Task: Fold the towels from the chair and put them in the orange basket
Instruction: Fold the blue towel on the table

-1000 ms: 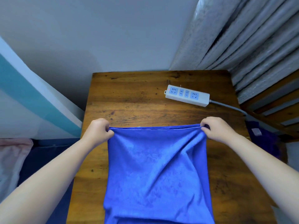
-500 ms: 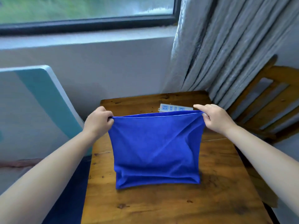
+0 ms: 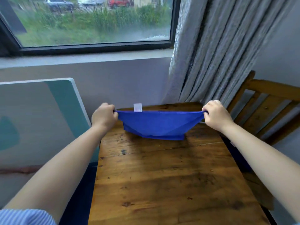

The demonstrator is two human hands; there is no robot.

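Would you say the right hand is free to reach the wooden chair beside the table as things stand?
Probably not yet. The right hand grips one end of the blue towel while the left hand grips the other. The wooden chair stands close by, nothing between, once the towel is released.

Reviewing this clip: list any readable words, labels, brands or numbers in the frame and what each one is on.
No text can be read in this frame.
White tag on the top edge of the blue towel: any print is too blurred to read.
Vehicles outside the window: too far and blurred; no plates or lettering legible.
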